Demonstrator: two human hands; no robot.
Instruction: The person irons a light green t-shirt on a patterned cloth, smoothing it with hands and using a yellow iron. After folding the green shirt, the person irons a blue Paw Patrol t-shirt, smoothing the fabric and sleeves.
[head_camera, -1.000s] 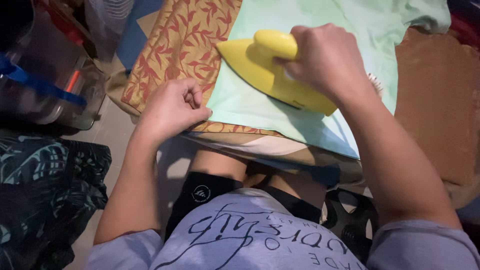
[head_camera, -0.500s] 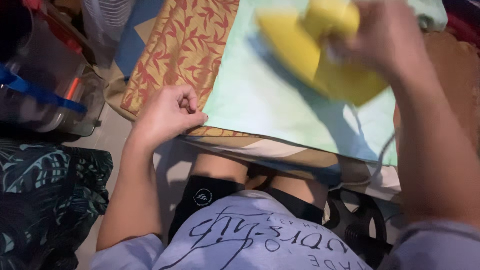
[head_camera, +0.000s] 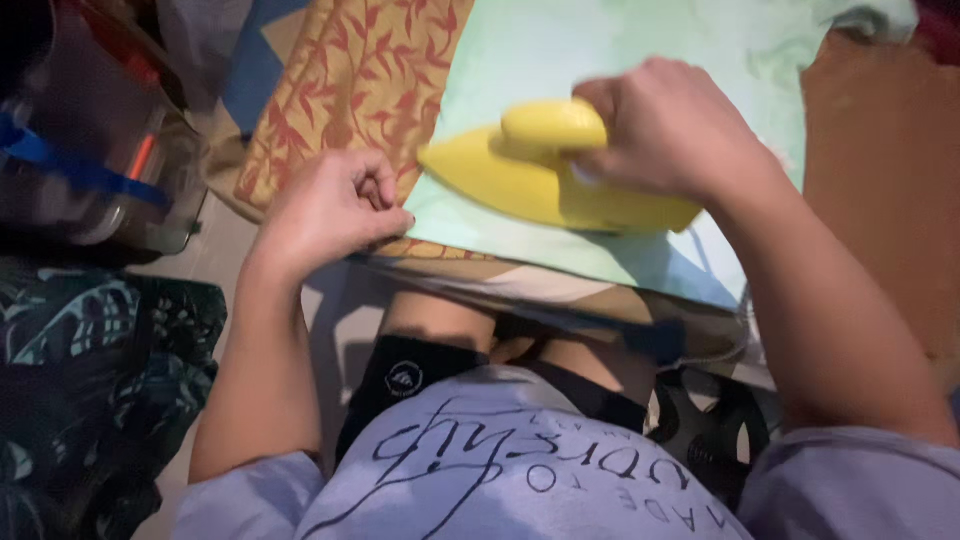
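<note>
- The right hand (head_camera: 672, 130) is clenched around the handle of a yellow iron (head_camera: 545, 178); the fingers wrap over the top of the handle and cover its rear part.
- The iron lies flat on a pale green cloth (head_camera: 560, 50), its pointed nose aimed toward the left edge of that cloth; it sits near the cloth's near edge, left of the middle.
- The left hand (head_camera: 330, 208) is loosely curled, fingertips tucked inward; it rests at the near left corner of the pale green cloth, where that cloth meets a gold cover with a red leaf pattern (head_camera: 350, 85); whether it pinches the cloth's edge I cannot tell.
- The gold cover runs along the left side under the green cloth; a brown surface (head_camera: 880, 190) shows past the cloth's right edge.
- Off the left side stand a clear container with a blue band (head_camera: 90, 170) and, nearer, a dark leaf-print fabric (head_camera: 90, 380).
</note>
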